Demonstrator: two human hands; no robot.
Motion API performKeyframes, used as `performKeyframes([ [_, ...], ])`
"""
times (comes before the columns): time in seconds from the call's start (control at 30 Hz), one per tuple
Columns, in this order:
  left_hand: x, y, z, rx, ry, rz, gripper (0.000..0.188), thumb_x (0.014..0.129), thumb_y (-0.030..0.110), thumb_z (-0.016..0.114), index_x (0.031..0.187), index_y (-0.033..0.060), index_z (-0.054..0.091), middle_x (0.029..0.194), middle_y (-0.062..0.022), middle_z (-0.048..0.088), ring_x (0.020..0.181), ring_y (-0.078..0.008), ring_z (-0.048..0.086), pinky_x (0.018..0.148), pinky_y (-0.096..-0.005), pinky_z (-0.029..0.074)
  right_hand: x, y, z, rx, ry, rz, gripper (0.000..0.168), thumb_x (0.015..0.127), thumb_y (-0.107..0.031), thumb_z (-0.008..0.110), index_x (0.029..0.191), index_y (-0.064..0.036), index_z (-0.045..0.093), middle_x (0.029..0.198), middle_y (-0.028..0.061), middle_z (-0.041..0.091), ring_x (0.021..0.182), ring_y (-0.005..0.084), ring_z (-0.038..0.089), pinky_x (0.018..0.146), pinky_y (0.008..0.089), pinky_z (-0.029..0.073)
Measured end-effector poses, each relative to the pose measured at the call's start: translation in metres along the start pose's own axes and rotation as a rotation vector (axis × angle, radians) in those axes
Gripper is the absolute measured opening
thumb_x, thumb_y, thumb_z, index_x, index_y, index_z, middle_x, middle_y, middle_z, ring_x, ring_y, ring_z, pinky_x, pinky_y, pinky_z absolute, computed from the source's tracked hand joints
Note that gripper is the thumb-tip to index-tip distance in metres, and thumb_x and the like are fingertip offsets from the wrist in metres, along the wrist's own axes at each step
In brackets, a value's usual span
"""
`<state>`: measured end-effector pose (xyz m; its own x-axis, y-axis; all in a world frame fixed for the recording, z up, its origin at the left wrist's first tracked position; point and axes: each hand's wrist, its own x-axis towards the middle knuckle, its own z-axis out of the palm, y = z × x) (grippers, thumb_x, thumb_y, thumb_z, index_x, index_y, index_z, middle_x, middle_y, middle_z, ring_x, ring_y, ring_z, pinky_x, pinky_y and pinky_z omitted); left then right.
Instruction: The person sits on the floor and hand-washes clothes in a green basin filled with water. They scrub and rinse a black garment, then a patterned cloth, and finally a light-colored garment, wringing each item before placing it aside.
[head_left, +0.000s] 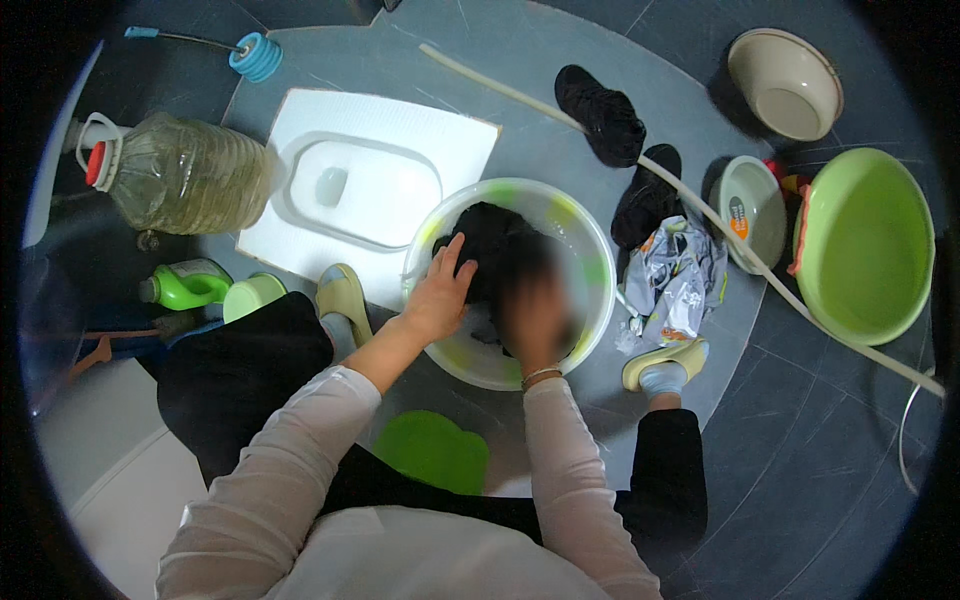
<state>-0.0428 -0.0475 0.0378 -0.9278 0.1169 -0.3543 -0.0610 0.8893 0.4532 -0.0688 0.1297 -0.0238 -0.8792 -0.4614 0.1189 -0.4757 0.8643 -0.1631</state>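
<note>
In front of me on the floor stands a round whitish basin (600, 300) with green and yellow patches. A black item (484, 225), fabric-like and perhaps clothing, lies in it; its exact kind is unclear. My left hand (439, 296) is over the basin's left side, fingers apart, at the edge of the black item with nothing visibly gripped. Over the right half of the basin is my right hand (534, 319), wearing a bracelet at the wrist. Blur covers its fingers and part of the black item, so its grip cannot be made out.
A white squat toilet (367, 191) adjoins the basin, beside a large plastic bottle (195, 176). To the right lie black shoes (600, 112), a long pale hose (750, 259) and a crumpled plastic bag (671, 277). Farther right stands a green basin (866, 247). A green stool (435, 454) is beneath me.
</note>
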Motion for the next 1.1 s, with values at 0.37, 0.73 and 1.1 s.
performKeyframes([
  [0.37, 0.051, -0.015, 0.072, 0.103, -0.401, -0.036, 0.084, 0.07, 0.005, 0.062, 0.139, 0.0286, 0.02, 0.144, -0.0196, 0.009, 0.114, -0.0486, 0.037, 0.078, -0.0419, 0.05, 0.028, 0.025, 0.051, 0.35, -0.143, 0.25, 0.036, 0.084, -0.025, 0.055, 0.111, -0.002, 0.051, 0.104, 0.014, 0.055, 0.091, 0.0262, 0.054, 0.08, 0.0381, 0.042],
  [0.73, 0.063, -0.02, 0.054, -0.106, -0.223, -0.052, 0.071, 0.065, 0.003, 0.064, 0.128, 0.0185, 0.035, 0.128, -0.0185, 0.038, 0.104, -0.0383, 0.05, 0.084, -0.0423, 0.046, 0.06, 0.065, 0.039, 0.168, -0.289, -0.197, 0.02, 0.084, -0.017, 0.05, 0.098, -0.004, 0.056, 0.096, 0.0133, 0.057, 0.083, 0.0259, 0.056, 0.072, 0.0382, 0.045],
  [1.1, -0.009, 0.006, 0.035, -0.154, -0.213, -0.253, 0.108, 0.062, 0.009, 0.07, 0.14, 0.0175, -0.004, 0.114, -0.0202, 0.043, 0.088, -0.0371, 0.058, 0.074, -0.0419, 0.049, -0.003, -0.025, -0.044, 0.378, -0.209, 0.109, 0.04, 0.075, -0.023, 0.06, 0.109, -0.005, 0.054, 0.106, 0.0141, 0.054, 0.098, 0.0305, 0.051, 0.086, 0.0433, 0.039],
])
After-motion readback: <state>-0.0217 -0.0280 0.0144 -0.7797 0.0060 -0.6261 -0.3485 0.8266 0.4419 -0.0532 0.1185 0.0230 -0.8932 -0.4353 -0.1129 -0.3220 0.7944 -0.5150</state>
